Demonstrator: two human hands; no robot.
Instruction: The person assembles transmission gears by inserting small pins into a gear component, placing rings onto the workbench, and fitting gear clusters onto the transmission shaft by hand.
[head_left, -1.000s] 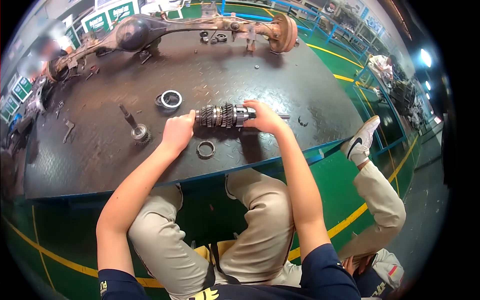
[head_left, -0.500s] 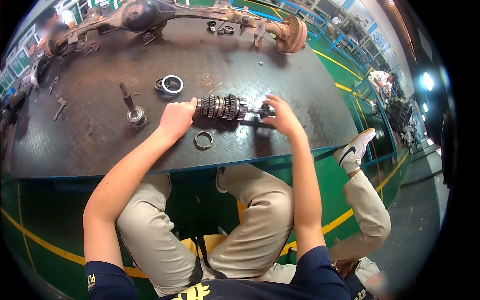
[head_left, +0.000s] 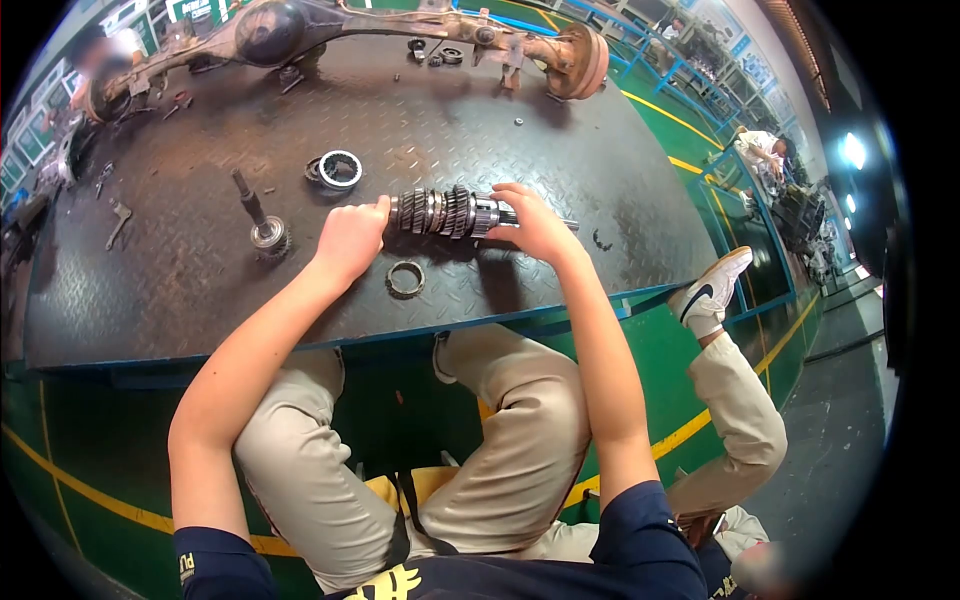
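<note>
A gear shaft (head_left: 438,212) with several toothed gears lies sideways above the table, its bare right end sticking out past my right hand. My left hand (head_left: 350,241) is closed around the shaft's left end. My right hand (head_left: 532,224) curls over the shaft just right of the gear stack, thumb and fingers on either side; whatever part sits under the fingers is mostly hidden. Below the shaft lies a toothed ring (head_left: 405,280). Up and to the left are a pale-rimmed ring (head_left: 340,170) and, farther left, an upright shaft with a gear (head_left: 266,228) at its foot.
A rusty axle (head_left: 400,32) spans the table's far side, ending in a drum (head_left: 577,62). A wrench-like tool (head_left: 119,222) lies at left, a small dark curved part (head_left: 601,240) at right. Another person's shoe (head_left: 712,290) is by the table's right front edge.
My right hand has slid left along the shaft, up against the gear stack, uncovering the shaft's right end and the small curved part on the table. My left hand keeps its hold.
</note>
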